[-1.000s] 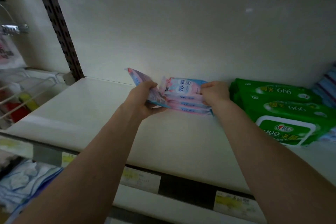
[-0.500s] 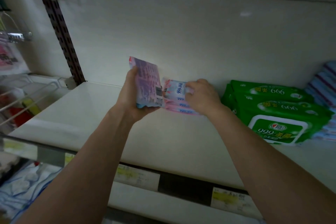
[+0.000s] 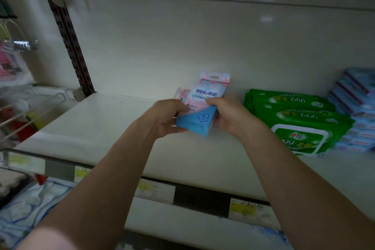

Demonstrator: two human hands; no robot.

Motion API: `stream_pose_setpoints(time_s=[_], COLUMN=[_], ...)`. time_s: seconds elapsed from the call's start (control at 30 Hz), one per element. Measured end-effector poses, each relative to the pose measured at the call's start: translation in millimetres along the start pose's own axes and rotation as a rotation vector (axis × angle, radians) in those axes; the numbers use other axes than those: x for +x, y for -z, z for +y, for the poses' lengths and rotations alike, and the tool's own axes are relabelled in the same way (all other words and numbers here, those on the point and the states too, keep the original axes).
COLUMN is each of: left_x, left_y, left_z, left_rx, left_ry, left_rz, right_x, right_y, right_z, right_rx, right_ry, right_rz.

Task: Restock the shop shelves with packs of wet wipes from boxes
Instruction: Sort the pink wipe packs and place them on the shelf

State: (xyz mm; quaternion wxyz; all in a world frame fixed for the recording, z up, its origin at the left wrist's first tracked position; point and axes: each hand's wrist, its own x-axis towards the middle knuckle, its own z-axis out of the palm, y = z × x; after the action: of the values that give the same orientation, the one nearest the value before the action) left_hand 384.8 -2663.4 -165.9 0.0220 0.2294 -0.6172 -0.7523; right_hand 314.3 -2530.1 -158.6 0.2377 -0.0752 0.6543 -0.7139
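Note:
A small pink and blue pack of wet wipes (image 3: 205,107) stands nearly upright above the white shelf (image 3: 101,128), near its back wall. My left hand (image 3: 164,117) grips its left side and my right hand (image 3: 229,115) grips its right side, fingers curled over the front. Another pink pack (image 3: 181,95) shows just behind it on the left, mostly hidden by my left hand. I cannot tell whether the held pack's bottom touches the shelf.
Green wet wipe packs (image 3: 296,119) are stacked on the shelf to the right, with blue striped packs (image 3: 355,105) beyond them. Price labels (image 3: 249,209) run along the shelf's front edge. A wire rack (image 3: 24,111) with hanging goods is at the left. Blue packs (image 3: 30,205) lie below.
The pack my left hand held with its back showing is now turned face forward and upright, and my right hand has moved from the lying stack onto its right side.

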Motion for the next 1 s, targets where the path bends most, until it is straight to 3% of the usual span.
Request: stream_pose_setpoints(time_s=[0.17,0.3,0.4,0.53,0.73,1.0], left_x=[8.1,4.5,7.7,13.9,28.2,52.6], left_y=[6.2,0.3,-6.5,-7.4,7.6,-3.0], left_z=[-3.7,5.0,19.1,25.5,33.4,40.3], left_rx=[-0.101,0.033,-0.066,-0.199,-0.024,0.32], left_ry=[0.052,0.048,0.061,-0.015,0.048,-0.06], left_rz=[-0.013,-0.061,-0.08,0.029,0.135,0.291], right_x=[-6.0,-5.3,-5.6,-12.5,10.1,46.8], right_y=[8.7,7.7,1.5,3.1,17.8,31.8], right_z=[-5.2,-13.1,-16.7,-11.3,-32.8,-40.1], right_rx=[-0.025,-0.158,-0.174,-0.204,-0.289,-0.832], right_ry=[-0.055,-0.055,-0.076,-0.136,0.059,0.111], right_rz=[0.01,0.025,-0.063,-0.187,0.189,0.333])
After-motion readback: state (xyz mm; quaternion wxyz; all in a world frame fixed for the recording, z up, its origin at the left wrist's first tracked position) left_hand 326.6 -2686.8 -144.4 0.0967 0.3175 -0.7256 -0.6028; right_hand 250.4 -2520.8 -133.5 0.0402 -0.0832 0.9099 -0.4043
